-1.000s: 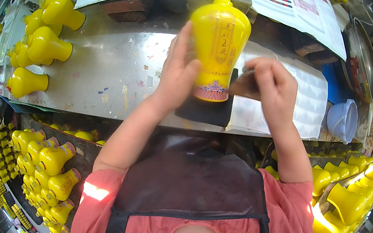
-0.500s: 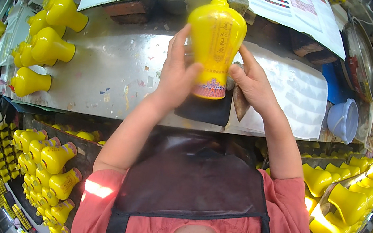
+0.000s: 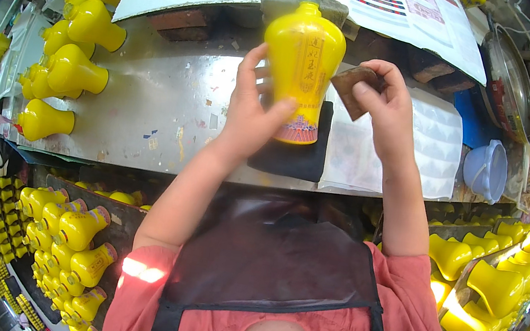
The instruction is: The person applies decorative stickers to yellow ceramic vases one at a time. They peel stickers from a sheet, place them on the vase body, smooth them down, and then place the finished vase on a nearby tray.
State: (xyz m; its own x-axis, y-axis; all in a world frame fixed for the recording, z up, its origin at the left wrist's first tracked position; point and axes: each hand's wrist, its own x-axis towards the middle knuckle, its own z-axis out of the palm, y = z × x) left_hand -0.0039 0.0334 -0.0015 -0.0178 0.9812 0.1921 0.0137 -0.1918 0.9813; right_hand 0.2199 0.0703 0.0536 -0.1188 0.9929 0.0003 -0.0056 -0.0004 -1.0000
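A glossy yellow vase-shaped bottle [image 3: 303, 52] lies over the bench with its neck pointing away from me, resting by a grey notched block [image 3: 274, 5]. A dark lettered panel runs down its front, and a patterned pink and blue band circles the base. My left hand [image 3: 251, 106] is closed round the bottle's left side, thumb on the lower front. To the right, my right hand [image 3: 388, 112] pinches a flat brown scraper-like piece [image 3: 353, 91], one end close to the bottle; whether they touch I cannot tell. A folded black cloth [image 3: 293, 159] lies under the base.
Plain yellow bottles [image 3: 78, 71] lie in a group at the bench's left. A white translucent sheet [image 3: 419, 150] and a lavender bucket [image 3: 486, 171] are to the right. Printed sheets [image 3: 416, 7] lie at the back. Decorated bottles [image 3: 81, 226] and plain ones [image 3: 495, 289] fill racks beside me.
My right hand has left the bottle's right side and turned, raising the brown piece beside the bottle. My left hand stays on the bottle, which has barely moved.
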